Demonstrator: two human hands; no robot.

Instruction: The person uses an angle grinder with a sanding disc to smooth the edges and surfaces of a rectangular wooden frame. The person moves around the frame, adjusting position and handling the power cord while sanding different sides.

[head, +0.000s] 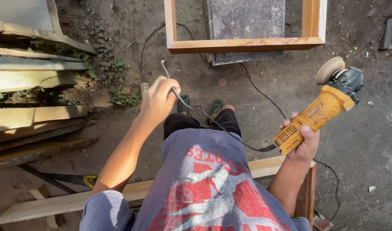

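Item: yellow corded angle grinder with tan sanding disc [322,107], right of frame, clenched in right hand [302,139]. Left hand [158,100], centre-left, grips its black power cord [213,122]. Hazard, likely: slack cord snagging wooden frame [243,44] or feet.

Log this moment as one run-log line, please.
left hand: holds cord | right hand: grips grinder, disc up | frame: ahead on ground

Open dirt ground [367,145] lies right; stacked grey wooden planks [37,77] block left, an orange wooden frame [243,44] probably bars ahead.
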